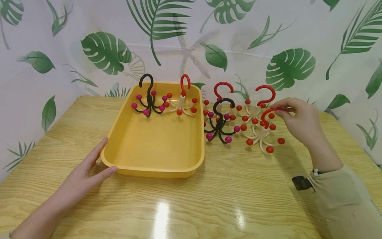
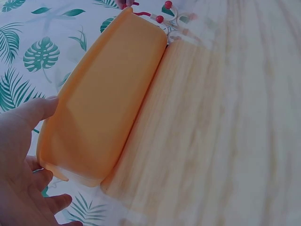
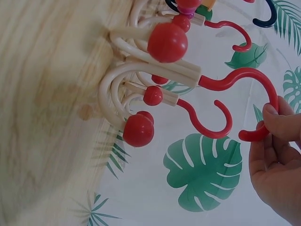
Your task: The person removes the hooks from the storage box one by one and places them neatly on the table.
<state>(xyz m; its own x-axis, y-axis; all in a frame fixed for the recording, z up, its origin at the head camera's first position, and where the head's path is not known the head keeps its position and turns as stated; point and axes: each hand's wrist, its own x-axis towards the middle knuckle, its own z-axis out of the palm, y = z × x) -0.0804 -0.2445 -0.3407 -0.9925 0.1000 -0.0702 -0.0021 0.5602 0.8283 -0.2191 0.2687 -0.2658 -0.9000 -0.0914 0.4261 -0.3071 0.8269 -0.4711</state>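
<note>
My right hand [image 1: 298, 119] pinches the red hook top of a cream multi-arm hanger [image 1: 262, 134] with red ball tips. In the right wrist view, thumb and fingers meet on the curve of that red hook [image 3: 244, 73]. Whether its arms touch the table I cannot tell. My left hand [image 1: 86, 169] touches the near left corner of a yellow tray [image 1: 152, 170], thumb against the near side and fingers along the left side. At the tray's far end stand a black hanger [image 1: 149, 101] with magenta tips and a cream hanger [image 1: 182, 100] with a red hook.
Right of the tray stand another black hanger [image 1: 220, 124] and two cream ones with red hooks [image 1: 223, 83], [image 1: 273, 93], crowded close together. The wooden table [image 1: 191, 205] meets a leaf-printed wall covering [image 1: 238, 39] behind. A black strap end [image 1: 301, 183] hangs from the right sleeve.
</note>
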